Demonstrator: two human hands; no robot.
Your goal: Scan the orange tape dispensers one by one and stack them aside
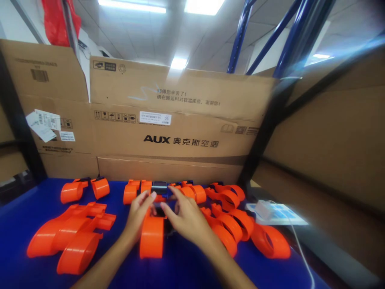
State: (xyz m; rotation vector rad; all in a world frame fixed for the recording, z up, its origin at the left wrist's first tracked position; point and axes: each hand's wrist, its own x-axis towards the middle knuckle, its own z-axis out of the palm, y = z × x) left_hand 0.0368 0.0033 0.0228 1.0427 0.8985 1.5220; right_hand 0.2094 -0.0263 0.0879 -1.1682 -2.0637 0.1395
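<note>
Between the two hands, at the middle of the blue worktop (pixel 183 269), a bright orange, rounded plastic piece (pixel 152 241) is seen. The left hand (pixel 138 212) is held partly curled beside its upper end; the right hand (pixel 185 212) is held with thumb and index finger parted. Whether anything is gripped by either cannot be told. Similar orange plastic pieces (pixel 80 251) are spread left and right, backed by brown cardboard panels (pixel 186 154).
</note>
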